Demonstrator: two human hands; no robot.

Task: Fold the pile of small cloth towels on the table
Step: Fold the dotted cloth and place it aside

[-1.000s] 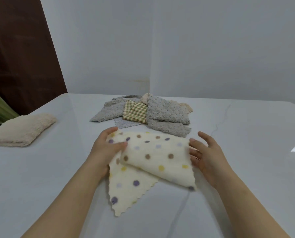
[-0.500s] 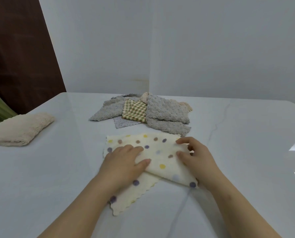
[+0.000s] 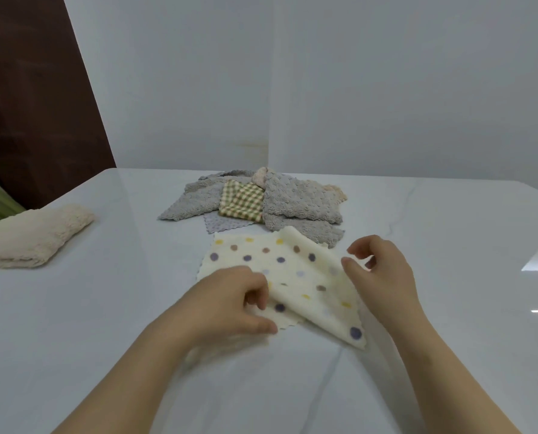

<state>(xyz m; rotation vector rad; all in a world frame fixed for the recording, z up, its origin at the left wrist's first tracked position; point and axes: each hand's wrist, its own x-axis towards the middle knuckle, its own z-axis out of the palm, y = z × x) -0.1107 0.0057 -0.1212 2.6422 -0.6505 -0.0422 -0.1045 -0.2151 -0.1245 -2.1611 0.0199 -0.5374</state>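
Nearest the camera, two bare forearms reach out over the white table [image 3: 111, 308] to the polka-dot towel [image 3: 296, 277], which lies flat in front of the person, cream with yellow, brown and purple dots, its top layer folded over and raised along the right side. The left hand [image 3: 230, 299] sits on the towel's near-left part, fingers curled tight together and pinching the edge of the upper layer, thumb stretched flat along the lower layer's scalloped hem. The right hand [image 3: 383, 277] is at the towel's right edge, fingers loosely curled and apart, the thumb tip against the lifted fold, the index tip free above it; whether it truly grips the cloth I cannot tell. Just beyond the towel, touching its far corner, lies the pile of towels [image 3: 292, 202], mostly grey with a green-checked one on top. Well off to the left rests a folded beige towel [image 3: 32, 236]
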